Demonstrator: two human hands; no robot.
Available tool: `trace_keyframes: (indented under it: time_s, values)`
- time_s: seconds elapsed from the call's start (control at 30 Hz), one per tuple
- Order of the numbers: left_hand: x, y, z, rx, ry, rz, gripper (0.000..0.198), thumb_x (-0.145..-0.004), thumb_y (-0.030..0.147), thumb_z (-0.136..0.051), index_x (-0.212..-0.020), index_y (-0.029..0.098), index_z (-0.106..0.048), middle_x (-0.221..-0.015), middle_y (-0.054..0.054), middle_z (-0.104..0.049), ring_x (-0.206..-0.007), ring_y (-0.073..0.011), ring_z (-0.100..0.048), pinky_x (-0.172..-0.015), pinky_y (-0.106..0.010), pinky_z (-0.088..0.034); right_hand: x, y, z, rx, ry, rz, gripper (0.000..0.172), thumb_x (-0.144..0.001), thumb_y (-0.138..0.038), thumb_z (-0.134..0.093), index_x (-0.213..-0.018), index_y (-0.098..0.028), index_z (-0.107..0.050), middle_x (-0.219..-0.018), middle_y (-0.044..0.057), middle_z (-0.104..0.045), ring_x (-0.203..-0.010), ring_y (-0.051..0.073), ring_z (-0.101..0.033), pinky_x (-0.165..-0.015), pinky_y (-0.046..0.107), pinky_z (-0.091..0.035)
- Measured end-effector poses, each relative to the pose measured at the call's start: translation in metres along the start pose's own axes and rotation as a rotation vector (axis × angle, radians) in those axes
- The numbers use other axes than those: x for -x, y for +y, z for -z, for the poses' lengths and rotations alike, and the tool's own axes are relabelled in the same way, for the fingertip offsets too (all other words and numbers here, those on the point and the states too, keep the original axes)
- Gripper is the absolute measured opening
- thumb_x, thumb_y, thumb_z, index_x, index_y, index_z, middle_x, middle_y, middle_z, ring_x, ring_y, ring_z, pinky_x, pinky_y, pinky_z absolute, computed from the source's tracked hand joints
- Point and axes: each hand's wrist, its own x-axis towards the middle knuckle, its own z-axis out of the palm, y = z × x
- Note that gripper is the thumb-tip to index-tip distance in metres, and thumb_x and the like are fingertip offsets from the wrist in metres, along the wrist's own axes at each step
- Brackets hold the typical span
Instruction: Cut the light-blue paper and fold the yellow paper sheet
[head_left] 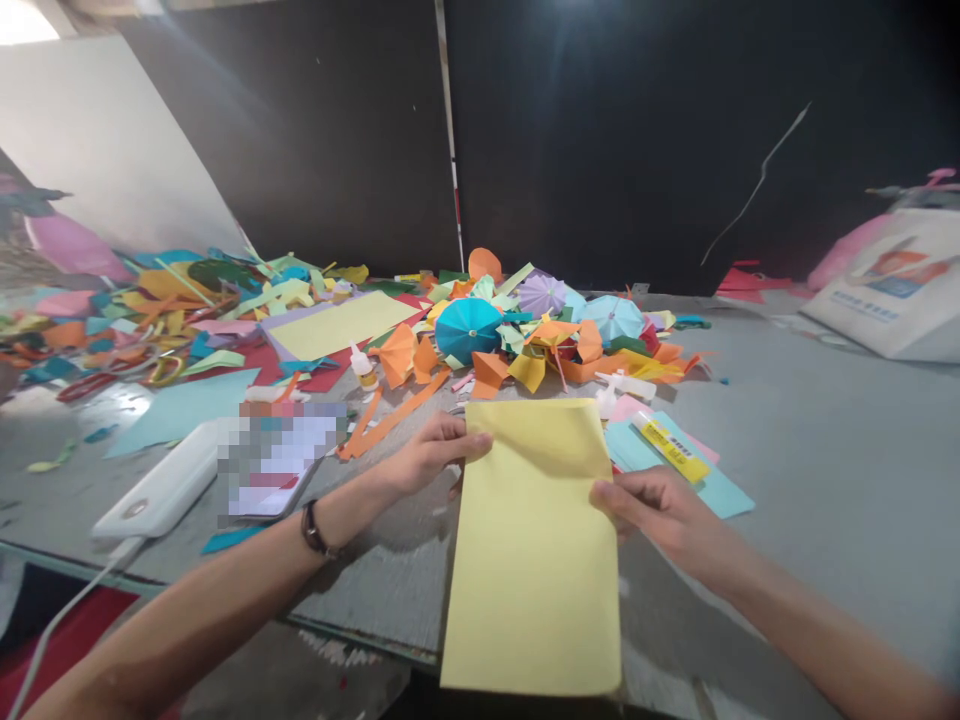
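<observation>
Paper (532, 570), one pale yellow oblong, hangs at the middle of the head view; take it as the centre of the clock. Its lower end reaches past the near edge of the table (810, 420), though whether it rests on the tabletop I cannot tell. The left hand (439, 452) pinches its edge between ten and eleven o'clock, thumb on the face and fingers mostly behind. The right hand (660, 512) pinches the opposite edge at about two, a little lower. So the hands are apart, both clamped on the paper. Gripping from two sides probably stretches it flat and leaves most of its face uncovered.

A glue stick (671, 448) lies at two o'clock on light blue paper (727, 498), perhaps set there for easy reach. Farther out, at eleven, a turquoise pleated disc (470, 331) sits among scraps, likely pushed back to free working space. A phone (281, 460) and a white slab (161, 480) lie around nine to ten, clear of the paper.

The paper looks smooth and matt, with a soft shadow across its upper part and a rounded corner at five o'clock. Whether it is doubled is hard to tell.
</observation>
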Motion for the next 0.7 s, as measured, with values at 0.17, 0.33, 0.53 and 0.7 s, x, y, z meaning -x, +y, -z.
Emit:
trace_keyframes:
  time_s: [0.17,0.33,0.53,0.7]
  values:
    - [0.001,0.005,0.000,0.005,0.021,-0.018,0.049,-0.090,0.051,-0.073,-0.062,0.012,-0.067,-0.052,-0.001,-0.059,-0.038,-0.0082,-0.049,-0.039,-0.020,-0.038,-0.001,0.004,0.001,-0.008,-0.069,-0.014,0.057,-0.086,-0.072,-0.070,-0.082,-0.016,-0.080,-0.082,0.009,-0.080,-0.074,0.019,-0.071,-0.071,0.031,-0.056]
    - [0.001,0.012,-0.001,0.013,0.032,-0.016,0.049,-0.088,0.054,-0.075,-0.063,0.012,-0.068,-0.051,-0.001,-0.061,-0.037,-0.0080,-0.050,-0.037,-0.019,-0.037,0.001,0.002,-0.001,0.032,-0.068,-0.016,0.058,-0.086,-0.073,-0.070,-0.074,-0.017,-0.077,-0.077,0.007,-0.077,-0.071,0.018,-0.067,-0.070,0.031,-0.055]
    - [0.000,0.012,0.001,0.010,0.067,-0.033,0.050,-0.087,0.055,-0.076,-0.062,0.011,-0.068,-0.050,-0.003,-0.061,-0.037,-0.0088,-0.051,-0.035,-0.019,-0.037,0.003,-0.002,-0.002,0.013,-0.090,-0.063,0.056,-0.084,-0.075,-0.070,-0.073,-0.021,-0.079,-0.080,0.007,-0.079,-0.078,0.023,-0.072,-0.075,0.036,-0.059]
    - [-0.001,0.009,0.005,0.009,0.097,-0.048,0.051,-0.086,0.055,-0.076,-0.061,0.012,-0.068,-0.050,-0.003,-0.061,-0.037,-0.0086,-0.051,-0.036,-0.019,-0.038,0.004,-0.002,-0.001,0.053,-0.117,-0.059,0.058,-0.084,-0.078,-0.068,-0.069,-0.023,-0.076,-0.075,0.007,-0.076,-0.075,0.024,-0.070,-0.071,0.037,-0.059]
